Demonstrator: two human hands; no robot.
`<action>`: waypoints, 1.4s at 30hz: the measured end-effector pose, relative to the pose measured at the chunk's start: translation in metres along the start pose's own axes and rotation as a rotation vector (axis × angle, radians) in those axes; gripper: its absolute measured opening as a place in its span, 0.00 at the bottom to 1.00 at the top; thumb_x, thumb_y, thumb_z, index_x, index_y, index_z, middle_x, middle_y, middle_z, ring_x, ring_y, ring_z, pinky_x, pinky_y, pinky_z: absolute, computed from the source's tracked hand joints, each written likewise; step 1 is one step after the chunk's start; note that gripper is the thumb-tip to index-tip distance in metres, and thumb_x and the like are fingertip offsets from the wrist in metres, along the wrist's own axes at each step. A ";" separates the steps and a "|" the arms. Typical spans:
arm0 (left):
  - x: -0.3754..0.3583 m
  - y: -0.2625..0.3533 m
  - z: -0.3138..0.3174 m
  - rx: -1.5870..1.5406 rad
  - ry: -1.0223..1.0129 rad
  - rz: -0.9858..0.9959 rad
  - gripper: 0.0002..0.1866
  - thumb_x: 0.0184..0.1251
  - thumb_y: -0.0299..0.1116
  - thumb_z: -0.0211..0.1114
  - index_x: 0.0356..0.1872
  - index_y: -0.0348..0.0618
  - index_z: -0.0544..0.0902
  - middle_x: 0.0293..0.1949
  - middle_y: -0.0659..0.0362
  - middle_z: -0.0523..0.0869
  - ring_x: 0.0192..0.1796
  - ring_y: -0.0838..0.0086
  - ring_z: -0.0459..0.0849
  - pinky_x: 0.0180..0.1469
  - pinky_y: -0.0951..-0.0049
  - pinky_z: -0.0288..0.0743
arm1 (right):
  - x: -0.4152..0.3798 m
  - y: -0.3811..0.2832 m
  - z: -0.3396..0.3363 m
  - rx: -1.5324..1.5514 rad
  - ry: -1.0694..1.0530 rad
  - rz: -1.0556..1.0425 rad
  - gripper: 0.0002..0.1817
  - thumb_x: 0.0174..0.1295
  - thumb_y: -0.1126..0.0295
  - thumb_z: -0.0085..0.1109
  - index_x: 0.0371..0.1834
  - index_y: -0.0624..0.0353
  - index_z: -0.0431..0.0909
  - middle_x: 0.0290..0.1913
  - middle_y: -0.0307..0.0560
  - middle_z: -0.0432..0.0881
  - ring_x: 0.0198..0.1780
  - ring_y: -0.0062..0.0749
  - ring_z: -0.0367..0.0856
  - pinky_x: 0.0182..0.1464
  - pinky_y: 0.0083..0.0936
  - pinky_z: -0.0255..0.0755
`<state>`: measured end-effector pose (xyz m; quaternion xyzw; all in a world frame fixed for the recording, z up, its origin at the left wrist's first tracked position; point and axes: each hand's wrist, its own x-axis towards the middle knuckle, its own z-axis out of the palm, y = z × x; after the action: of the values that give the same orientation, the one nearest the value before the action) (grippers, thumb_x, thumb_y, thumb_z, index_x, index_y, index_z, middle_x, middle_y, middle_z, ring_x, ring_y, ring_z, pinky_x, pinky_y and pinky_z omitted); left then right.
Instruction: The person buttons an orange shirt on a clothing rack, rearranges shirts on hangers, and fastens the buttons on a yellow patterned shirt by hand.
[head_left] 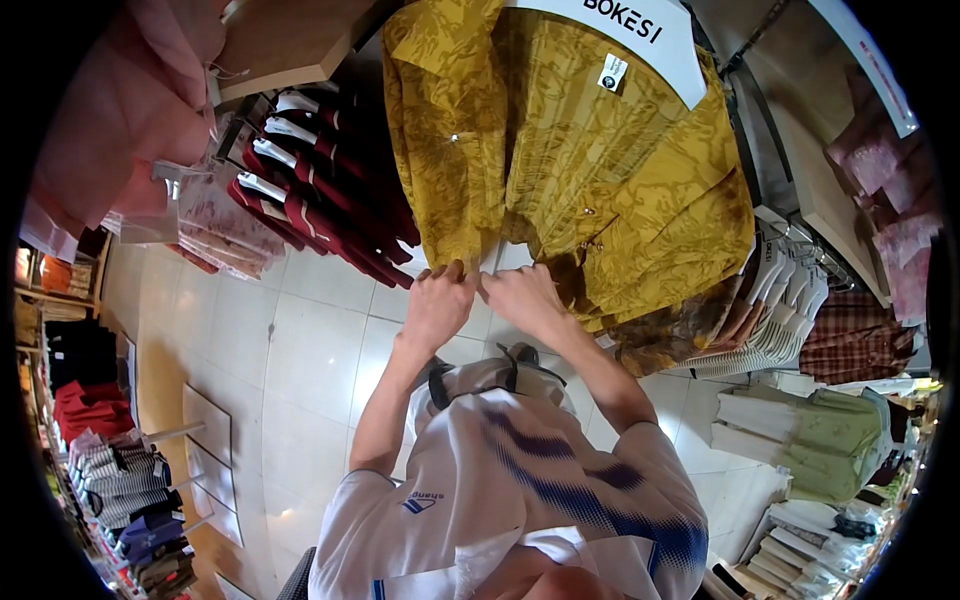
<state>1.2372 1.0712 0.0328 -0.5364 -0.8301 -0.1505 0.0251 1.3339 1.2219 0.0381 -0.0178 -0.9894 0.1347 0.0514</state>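
A mustard-yellow patterned garment (620, 190) hangs at the top centre, below a white curved piece (610, 30) lettered BOKESI. A small white tag (612, 72) is on the cloth. My left hand (440, 300) is closed at the lower edge of the garment's left part, fingers pinching the yellow cloth. Beside it, nearly touching, my right hand (522, 298) has its fingers curled together near the garment's lower middle edge. What lies between those fingers is too small to make out.
Dark red garments (320, 200) hang on white hangers at the left, with pink clothing (120, 110) beyond. Striped and plaid shirts (860, 335) hang at the right, near pale green garments (825, 440). Shelves of folded or hung clothes (110, 470) line the lower left. The floor (310, 350) is tiled.
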 end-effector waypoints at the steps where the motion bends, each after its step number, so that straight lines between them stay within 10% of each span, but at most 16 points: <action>1: 0.000 0.000 -0.002 0.000 0.000 0.000 0.07 0.64 0.30 0.61 0.38 0.40 0.81 0.35 0.52 0.82 0.37 0.55 0.86 0.40 0.57 0.80 | 0.000 0.000 0.000 0.000 0.000 0.000 0.09 0.62 0.63 0.57 0.30 0.56 0.81 0.23 0.48 0.83 0.27 0.49 0.84 0.29 0.45 0.74; 7: 0.000 -0.032 0.024 -0.467 0.004 0.076 0.06 0.66 0.28 0.60 0.36 0.36 0.79 0.33 0.51 0.82 0.35 0.62 0.85 0.35 0.65 0.76 | -0.003 0.010 0.006 0.007 0.100 -0.057 0.07 0.62 0.68 0.54 0.36 0.53 0.83 0.21 0.48 0.82 0.25 0.47 0.85 0.28 0.42 0.76; 12: -0.004 -0.027 0.029 -1.397 -0.042 -0.323 0.07 0.73 0.27 0.58 0.36 0.32 0.78 0.29 0.55 0.76 0.30 0.75 0.74 0.36 0.72 0.69 | -0.003 0.012 0.007 0.341 0.371 -0.053 0.05 0.64 0.65 0.60 0.34 0.50 0.83 0.21 0.46 0.81 0.24 0.46 0.83 0.27 0.40 0.76; 21: 0.003 -0.023 0.016 -0.903 0.111 0.004 0.02 0.68 0.19 0.58 0.37 0.30 0.77 0.28 0.51 0.75 0.31 0.60 0.76 0.37 0.68 0.71 | -0.004 0.019 0.011 0.755 0.160 0.000 0.10 0.64 0.66 0.62 0.27 0.59 0.80 0.22 0.54 0.78 0.25 0.49 0.79 0.27 0.37 0.70; 34: 0.001 -0.012 0.008 -0.789 0.259 -0.039 0.03 0.66 0.18 0.58 0.39 0.30 0.76 0.33 0.50 0.77 0.34 0.59 0.78 0.37 0.66 0.71 | 0.002 0.012 0.002 0.524 0.250 0.102 0.14 0.64 0.62 0.61 0.25 0.60 0.79 0.19 0.55 0.75 0.24 0.52 0.77 0.28 0.40 0.68; 37: 0.000 -0.015 0.008 -0.888 0.237 -0.129 0.02 0.68 0.19 0.57 0.39 0.30 0.76 0.33 0.51 0.77 0.33 0.61 0.77 0.37 0.68 0.71 | 0.002 0.013 0.002 0.705 0.197 0.082 0.15 0.65 0.62 0.61 0.25 0.62 0.78 0.18 0.55 0.73 0.20 0.48 0.72 0.27 0.36 0.65; 39: 0.001 -0.017 0.007 -0.848 0.220 -0.033 0.02 0.71 0.20 0.57 0.39 0.31 0.77 0.33 0.52 0.77 0.33 0.63 0.76 0.37 0.69 0.70 | 0.001 0.015 -0.002 0.892 0.091 0.020 0.18 0.68 0.66 0.60 0.23 0.65 0.70 0.16 0.44 0.59 0.21 0.17 0.59 0.23 0.25 0.57; 42: 0.002 -0.016 0.010 -0.893 0.188 -0.008 0.03 0.72 0.21 0.57 0.40 0.31 0.78 0.33 0.52 0.77 0.34 0.63 0.76 0.38 0.70 0.70 | 0.000 0.018 -0.010 1.028 0.019 -0.044 0.19 0.71 0.67 0.58 0.22 0.64 0.67 0.17 0.37 0.59 0.24 0.12 0.56 0.23 0.23 0.54</action>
<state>1.2227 1.0698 0.0199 -0.4755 -0.6800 -0.5419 -0.1338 1.3352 1.2417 0.0426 0.0293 -0.7950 0.6024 0.0655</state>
